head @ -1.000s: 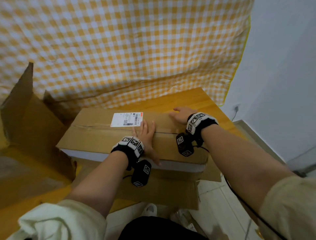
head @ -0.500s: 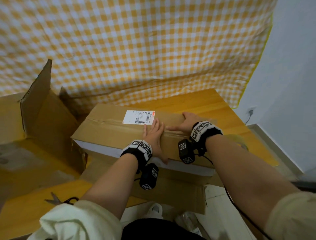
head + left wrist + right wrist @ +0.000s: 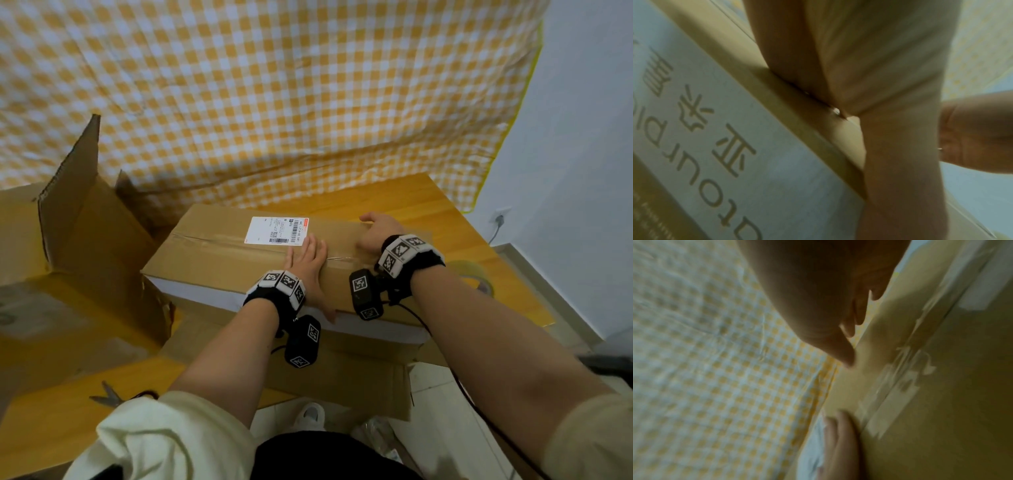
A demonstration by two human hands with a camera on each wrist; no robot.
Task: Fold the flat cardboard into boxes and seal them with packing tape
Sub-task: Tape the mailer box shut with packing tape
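The checked cloth (image 3: pixel 274 102) hung behind the wooden table (image 3: pixel 428 202), one of each. An opened carton (image 3: pixel 85 240) stood at the left with its flaps raised, and a flattened sheet of cardboard (image 3: pixel 342 377) lay under the work, hanging over the table's near edge. That made three pieces of cardboard counting the closed box (image 3: pixel 222 260) lying in the middle of the table on that sheet, its top flaps down and meeting along a centre seam. A strip of clear tape (image 3: pixel 346 260) ran along that seam.

Both hands lay flat on the lid, probably to press the tape down and keep the flaps from springing up. The left hand (image 3: pixel 308 260) had its fingers straight and together, palm on the seam near the one white shipping label (image 3: pixel 275 230), its thumb reaching to the box's near edge. The right hand (image 3: pixel 376 233) rested further right along the seam, fingers spread and bent only slightly, gripping nothing.

One roll of packing tape (image 3: pixel 474 277) sat on the table just right of the right wrist, within easy reach. One pair of scissors (image 3: pixel 109 397) lay at the near left.
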